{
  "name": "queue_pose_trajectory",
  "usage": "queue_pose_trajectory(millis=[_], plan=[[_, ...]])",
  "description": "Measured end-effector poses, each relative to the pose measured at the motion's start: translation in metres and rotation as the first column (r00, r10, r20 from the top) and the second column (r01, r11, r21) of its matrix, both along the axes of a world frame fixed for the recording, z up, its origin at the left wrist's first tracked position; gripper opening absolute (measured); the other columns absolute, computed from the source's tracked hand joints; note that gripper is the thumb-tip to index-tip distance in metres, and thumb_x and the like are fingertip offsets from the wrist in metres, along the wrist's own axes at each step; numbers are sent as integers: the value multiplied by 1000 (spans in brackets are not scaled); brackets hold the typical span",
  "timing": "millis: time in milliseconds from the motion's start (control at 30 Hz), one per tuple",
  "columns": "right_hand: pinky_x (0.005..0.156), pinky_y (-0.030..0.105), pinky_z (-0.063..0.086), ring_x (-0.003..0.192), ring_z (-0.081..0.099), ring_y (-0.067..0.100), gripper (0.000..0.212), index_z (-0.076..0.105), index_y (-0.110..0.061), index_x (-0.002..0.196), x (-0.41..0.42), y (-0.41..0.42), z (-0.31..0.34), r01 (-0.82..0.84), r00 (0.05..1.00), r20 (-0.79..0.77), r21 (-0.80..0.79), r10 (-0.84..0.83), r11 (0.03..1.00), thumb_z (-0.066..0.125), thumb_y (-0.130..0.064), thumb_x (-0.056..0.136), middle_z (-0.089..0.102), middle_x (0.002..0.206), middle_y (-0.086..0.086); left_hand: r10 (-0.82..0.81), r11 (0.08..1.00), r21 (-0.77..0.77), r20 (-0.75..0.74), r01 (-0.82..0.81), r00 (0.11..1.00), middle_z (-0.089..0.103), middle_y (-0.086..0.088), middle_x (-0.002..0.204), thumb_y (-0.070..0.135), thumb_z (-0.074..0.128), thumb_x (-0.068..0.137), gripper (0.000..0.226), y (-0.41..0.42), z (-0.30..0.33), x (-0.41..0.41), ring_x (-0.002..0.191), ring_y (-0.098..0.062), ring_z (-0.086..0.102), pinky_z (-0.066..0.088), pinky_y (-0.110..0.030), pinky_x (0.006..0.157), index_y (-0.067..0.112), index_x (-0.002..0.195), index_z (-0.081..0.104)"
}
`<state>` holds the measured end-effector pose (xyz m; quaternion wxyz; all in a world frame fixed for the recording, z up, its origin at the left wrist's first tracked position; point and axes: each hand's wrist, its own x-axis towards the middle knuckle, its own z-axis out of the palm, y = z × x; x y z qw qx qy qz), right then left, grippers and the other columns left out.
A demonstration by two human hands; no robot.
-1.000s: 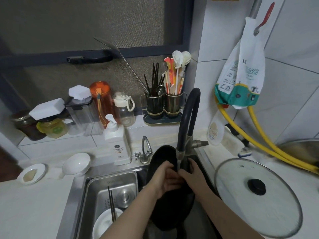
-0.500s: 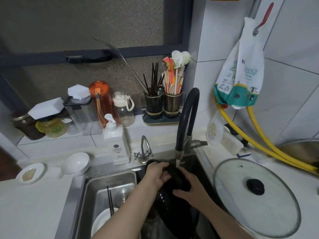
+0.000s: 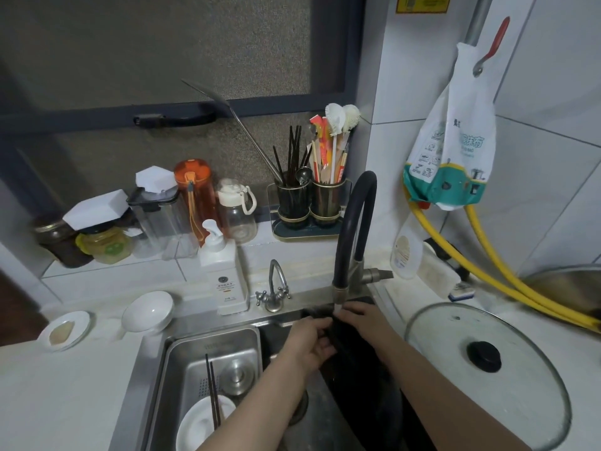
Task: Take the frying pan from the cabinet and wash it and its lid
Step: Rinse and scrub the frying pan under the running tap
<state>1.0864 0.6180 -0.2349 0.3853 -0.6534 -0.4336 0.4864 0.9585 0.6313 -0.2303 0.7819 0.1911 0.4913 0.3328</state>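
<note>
I hold the frying pan (image 3: 361, 379) under the faucet (image 3: 353, 236). Left hand (image 3: 309, 345) fingers curl on its rim; right hand (image 3: 369, 323) fingers lie pressed together. The lid (image 3: 487, 369) rests right.

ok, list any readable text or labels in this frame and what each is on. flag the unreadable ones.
Nothing reads cleanly.
Hanging plastic bag: large teal characters and small print, too blurred to read.
Soap pump bottle: round logo and small lines of print, too small.
Yellow sign at the top edge: cut off and blurred.
Squeeze bottle by the wall: label illegible.
Sink basin: faint stamped mark, unreadable.
</note>
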Motion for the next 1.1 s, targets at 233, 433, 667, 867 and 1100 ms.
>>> queue_pose_trajectory(millis=[233, 433, 667, 867, 1100], plan=[[66, 15, 48, 80, 65, 9, 15, 71, -17, 98, 12, 7, -1, -58, 998, -16, -46, 58, 997, 67, -20, 84, 72, 94, 4, 71, 996, -50, -5, -71, 997, 68, -7, 53, 2, 45, 95, 23, 1, 2, 3, 42, -18, 65, 53, -24, 42, 4, 78, 59], [64, 15, 45, 78, 62, 10, 23, 68, -10, 107, 20, 10, -8, -58, 998, 13, -87, 59, 994, 64, -9, 85, 69, 93, 6, 146, 982, -122, -5, -146, 989, 62, -11, 40, -1, 39, 96, 26, 10, 1, 0, 53, -27, 62, 51, -30, 34, 1, 75, 53], [83, 25, 48, 93, 64, 16, 25, 69, -12, 108, 35, 21, -19, -60, 996, 58, -82, 64, 995, 65, -11, 84, 70, 106, 8, 113, 980, -163, -12, -113, 994, 65, -13, 57, -2, 42, 96, 25, 15, -2, 15, 48, -23, 63, 50, -29, 32, 1, 74, 55], [71, 15, 43, 89, 60, 9, 24, 68, -15, 108, 51, 37, -21, -45, 988, 143, -64, 53, 997, 63, -15, 85, 66, 100, 0, 48, 983, -174, -33, -54, 998, 63, -8, 40, 2, 46, 96, 22, 14, -1, 39, 51, -22, 61, 52, -26, 40, 3, 76, 56], [109, 33, 28, 135, 35, 27, 58, 35, -9, 140, 82, 56, -26, -106, 878, 461, -72, 127, 992, 59, -13, 88, 38, 146, 12, 88, 978, -189, -12, -89, 996, 53, -6, 31, 2, 48, 96, 22, 15, 1, 46, 29, -18, 56, 50, -26, 31, 4, 73, 52]])
